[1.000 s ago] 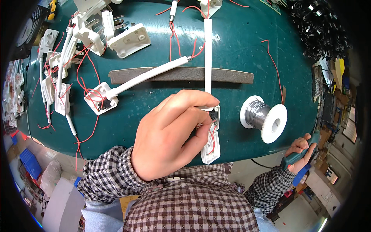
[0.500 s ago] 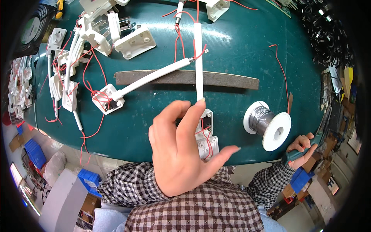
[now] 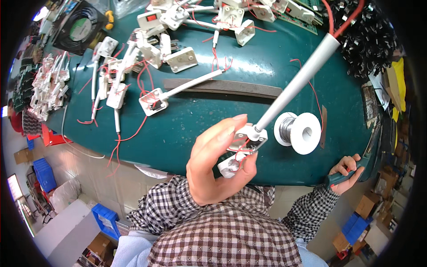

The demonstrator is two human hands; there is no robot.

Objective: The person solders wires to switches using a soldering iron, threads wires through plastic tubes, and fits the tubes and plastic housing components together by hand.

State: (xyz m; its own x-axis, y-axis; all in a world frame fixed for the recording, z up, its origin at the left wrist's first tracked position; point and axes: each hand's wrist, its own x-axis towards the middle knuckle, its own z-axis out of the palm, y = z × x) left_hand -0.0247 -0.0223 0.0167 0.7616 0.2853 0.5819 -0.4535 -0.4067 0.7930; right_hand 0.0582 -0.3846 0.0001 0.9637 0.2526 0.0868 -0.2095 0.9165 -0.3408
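Near the table's front edge, my left hand [image 3: 205, 168] is closed around a white plastic plug housing [image 3: 261, 139]. From it a long white tube [image 3: 299, 84] slants up to the right, with red wires [image 3: 330, 20] coming out of its far end. Thin red wires also show inside the opened housing, which my fingers partly cover. At the right edge of the table, my right hand [image 3: 349, 172] grips a green-handled soldering iron [image 3: 340, 178]. Between the hands stands a white spool of solder wire [image 3: 306, 133].
Another wired plug housing [image 3: 153, 102] lies left of centre. A flat grey-brown strip [image 3: 231, 88] crosses the green table [image 3: 187, 142]. Several white housings [image 3: 181, 60] lie farther back. Black parts [image 3: 369, 40] are heaped at the far right, and a round fan-like unit [image 3: 80, 29] sits far left.
My left hand has gripped the housing and raised it, with its tube swinging from upright to a rightward slant. The view has shifted, showing more of the far table. My right hand has barely moved.
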